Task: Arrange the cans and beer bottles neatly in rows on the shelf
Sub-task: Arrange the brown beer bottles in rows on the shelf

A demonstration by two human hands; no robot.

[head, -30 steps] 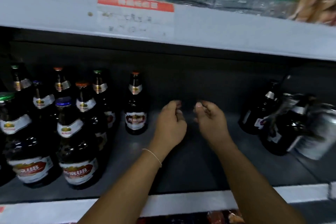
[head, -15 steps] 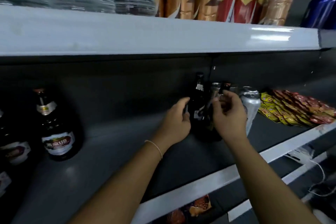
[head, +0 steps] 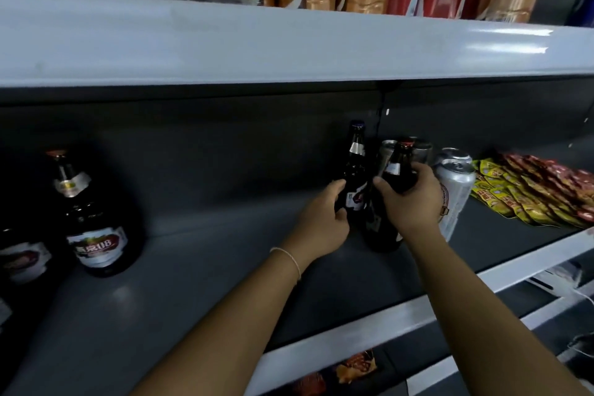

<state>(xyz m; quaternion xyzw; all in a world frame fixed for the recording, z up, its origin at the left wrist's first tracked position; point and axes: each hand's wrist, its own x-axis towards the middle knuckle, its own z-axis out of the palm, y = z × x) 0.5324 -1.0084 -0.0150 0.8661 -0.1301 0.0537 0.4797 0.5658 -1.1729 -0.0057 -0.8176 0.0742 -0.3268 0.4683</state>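
Two dark beer bottles stand close together at the right of the grey shelf [head: 180, 296]. My left hand [head: 324, 219] grips the body of the rear bottle [head: 356, 157], which has a blue cap. My right hand [head: 411, 199] is wrapped round the shoulder of the nearer bottle [head: 400, 161], which has a red cap. Behind them are dark cans [head: 421, 149], and a silver can [head: 454, 180] stands just right of my right hand. Another beer bottle [head: 93, 222] with a white and red label stands at the far left.
Yellow and red snack packets [head: 530, 193] lie on the shelf to the right of the cans. The shelf above [head: 289, 45] carries water bottles and bronze coffee bottles. A second labelled bottle [head: 19, 257] is cut off at the left edge.
The view has swung right, away from the bottle rows. Both hands reached to the right-hand bottles and closed round one each.
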